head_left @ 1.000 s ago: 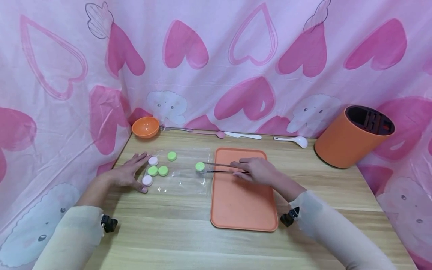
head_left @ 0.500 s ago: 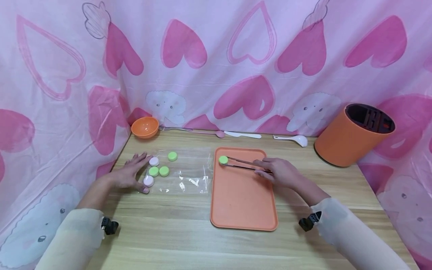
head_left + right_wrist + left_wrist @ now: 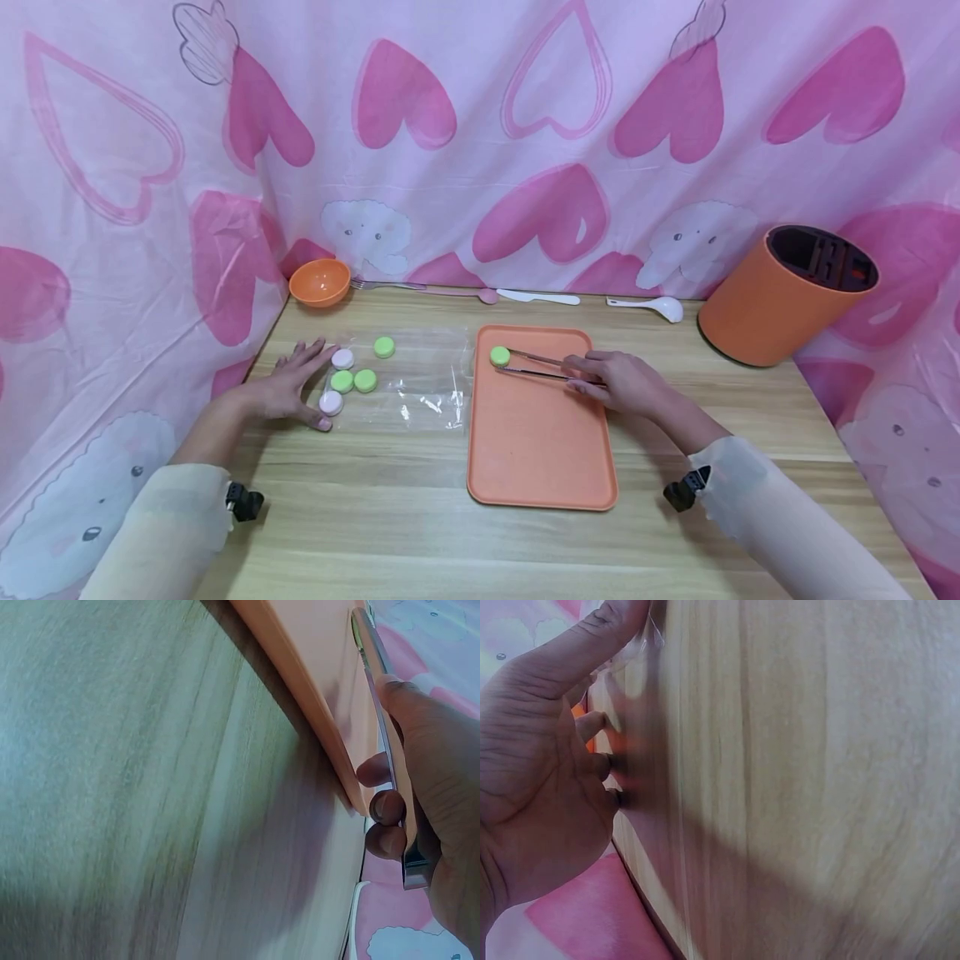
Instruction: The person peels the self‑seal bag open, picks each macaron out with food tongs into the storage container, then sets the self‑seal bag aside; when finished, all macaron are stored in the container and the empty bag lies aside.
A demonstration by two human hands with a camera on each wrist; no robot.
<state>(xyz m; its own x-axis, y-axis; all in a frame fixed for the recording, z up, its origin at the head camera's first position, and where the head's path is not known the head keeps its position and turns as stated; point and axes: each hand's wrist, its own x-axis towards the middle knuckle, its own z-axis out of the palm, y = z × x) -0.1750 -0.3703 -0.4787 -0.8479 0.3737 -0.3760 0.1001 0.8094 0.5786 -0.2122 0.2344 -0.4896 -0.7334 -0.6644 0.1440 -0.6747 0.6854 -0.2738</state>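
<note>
In the head view, the right hand (image 3: 626,385) pinches a pair of tweezers (image 3: 542,367) whose tips hold a green disc (image 3: 499,356) at the far left corner of the orange tray (image 3: 540,450), mid-counter. The left hand (image 3: 288,387) lies flat, fingers spread, on a clear plastic bag (image 3: 420,375) near the counter's left edge, just beside pink and green discs (image 3: 352,381).

The left wrist view shows straight fingers (image 3: 592,645) pressing the counter (image 3: 817,787), holding nothing.

The right wrist view shows fingers (image 3: 386,817) curled round the tweezers above the tray's rim (image 3: 300,682).
</note>
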